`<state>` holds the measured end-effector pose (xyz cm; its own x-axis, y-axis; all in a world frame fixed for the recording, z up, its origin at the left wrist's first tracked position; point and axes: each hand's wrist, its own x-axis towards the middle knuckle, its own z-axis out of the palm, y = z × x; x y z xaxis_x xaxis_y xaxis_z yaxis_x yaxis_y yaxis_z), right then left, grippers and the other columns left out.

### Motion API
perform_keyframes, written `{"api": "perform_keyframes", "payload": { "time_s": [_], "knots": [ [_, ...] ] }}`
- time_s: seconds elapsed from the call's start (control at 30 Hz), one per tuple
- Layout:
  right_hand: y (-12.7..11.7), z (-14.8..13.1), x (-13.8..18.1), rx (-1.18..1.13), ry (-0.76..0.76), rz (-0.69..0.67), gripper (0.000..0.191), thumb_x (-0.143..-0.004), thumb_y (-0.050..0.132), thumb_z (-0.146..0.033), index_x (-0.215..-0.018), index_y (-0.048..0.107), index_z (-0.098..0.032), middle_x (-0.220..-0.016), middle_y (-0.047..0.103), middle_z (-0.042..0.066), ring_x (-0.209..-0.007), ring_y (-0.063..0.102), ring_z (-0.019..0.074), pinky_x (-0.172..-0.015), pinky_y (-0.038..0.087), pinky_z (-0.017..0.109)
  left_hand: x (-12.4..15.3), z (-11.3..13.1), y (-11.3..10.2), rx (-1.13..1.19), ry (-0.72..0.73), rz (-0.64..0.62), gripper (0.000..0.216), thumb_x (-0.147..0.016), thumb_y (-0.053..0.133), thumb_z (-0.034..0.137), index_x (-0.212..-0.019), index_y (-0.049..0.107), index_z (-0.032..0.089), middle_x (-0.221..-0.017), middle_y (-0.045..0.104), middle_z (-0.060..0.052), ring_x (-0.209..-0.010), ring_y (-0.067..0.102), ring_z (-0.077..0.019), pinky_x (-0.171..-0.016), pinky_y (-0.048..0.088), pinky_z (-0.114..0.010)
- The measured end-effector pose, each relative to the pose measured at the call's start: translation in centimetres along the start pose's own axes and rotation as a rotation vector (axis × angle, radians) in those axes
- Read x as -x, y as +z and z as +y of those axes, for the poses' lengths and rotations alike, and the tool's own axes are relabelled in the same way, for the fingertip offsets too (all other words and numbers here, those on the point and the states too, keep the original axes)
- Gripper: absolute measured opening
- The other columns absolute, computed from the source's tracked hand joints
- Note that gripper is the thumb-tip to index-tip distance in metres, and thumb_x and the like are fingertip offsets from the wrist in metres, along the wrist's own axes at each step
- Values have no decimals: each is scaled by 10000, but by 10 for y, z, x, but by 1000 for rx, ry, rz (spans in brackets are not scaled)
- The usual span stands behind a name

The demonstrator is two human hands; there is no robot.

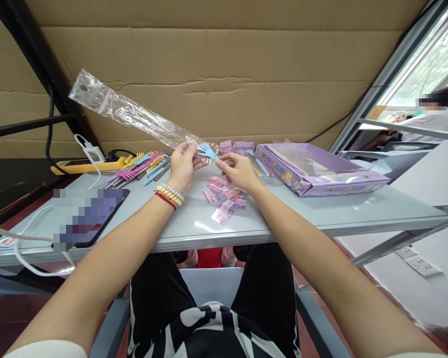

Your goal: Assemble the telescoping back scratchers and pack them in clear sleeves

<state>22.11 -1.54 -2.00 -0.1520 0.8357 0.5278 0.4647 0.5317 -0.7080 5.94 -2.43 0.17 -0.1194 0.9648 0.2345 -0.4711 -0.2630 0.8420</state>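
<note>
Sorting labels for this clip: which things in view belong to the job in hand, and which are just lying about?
Likely the job:
clear plastic sleeve, at the left hand
blue piece, at the right hand
coloured sticks
small printed cards
purple box, probably

Apparently just lying about:
phone
charger
white cable

Left forearm point(130, 236) and right forearm point(306, 223) crossed the front edge of the table point(323, 211), converging toward its back edge. Left hand point(182, 166) was turned palm inward, digits curled in a grip. Right hand point(239, 171) pinched thumb against forefinger, just beside the left.
</note>
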Motion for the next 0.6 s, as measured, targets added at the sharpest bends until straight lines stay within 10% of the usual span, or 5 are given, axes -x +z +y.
{"api": "perform_keyframes", "payload": {
  "time_s": [0.6],
  "knots": [
    [1, 5, 1, 19, -20, -59, 610, -793, 549, -609, -1182, 493, -141, -536, 607, -22, -468, 547, 135, -538, 410, 242, 3, -6, -1, -111, -40, -131, 257, -761, 706, 389, -827, 592, 168, -709, 686, -29, -666, 690, -149, -679, 562, -266]
  ]
}}
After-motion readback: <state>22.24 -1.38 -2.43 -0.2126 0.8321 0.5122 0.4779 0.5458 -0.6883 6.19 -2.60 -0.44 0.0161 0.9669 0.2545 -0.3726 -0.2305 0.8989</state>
